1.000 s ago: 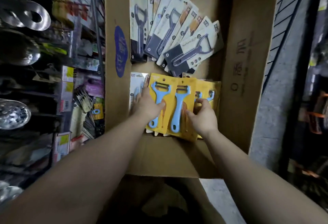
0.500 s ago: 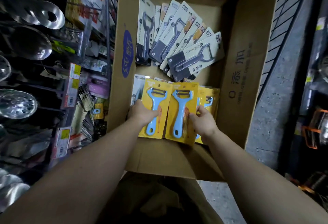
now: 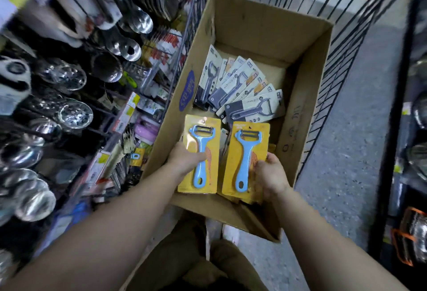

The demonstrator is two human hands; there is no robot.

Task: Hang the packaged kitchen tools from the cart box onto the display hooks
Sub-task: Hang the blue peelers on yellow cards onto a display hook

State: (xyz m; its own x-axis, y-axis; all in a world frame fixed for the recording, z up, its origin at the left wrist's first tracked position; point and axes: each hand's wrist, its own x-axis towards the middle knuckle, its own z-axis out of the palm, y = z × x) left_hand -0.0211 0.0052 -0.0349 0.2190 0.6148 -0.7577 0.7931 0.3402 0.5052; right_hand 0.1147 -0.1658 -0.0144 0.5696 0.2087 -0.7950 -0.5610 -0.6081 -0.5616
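Both hands are lifted over the near end of the cardboard box (image 3: 307, 96), which fills the centre of the frame inside a black wire cart (image 3: 342, 43). The left hand (image 3: 184, 159) grips a stack of yellow cards at its left edge, thumb laid across the front; the top card carries a blue peeler (image 3: 200, 152) with its blade end pointing up the frame. The right hand (image 3: 271, 175) holds a second yellow stack (image 3: 247, 159) by its lower right edge, fingers curled round the side, with another blue peeler on its face. The two stacks sit side by side, just apart, at lower centre.

Deeper in the box, toward the upper centre, a fan of grey-and-white carded peelers (image 3: 240, 90) lies on the bottom, overlapping one another. A blue oval label (image 3: 187, 94) marks the box's left wall.

Along the left of the frame, blurred display racks carry shiny metal ladles and strainers (image 3: 74, 115) and assorted packaged tools. Grey floor (image 3: 351, 152) shows on the right.
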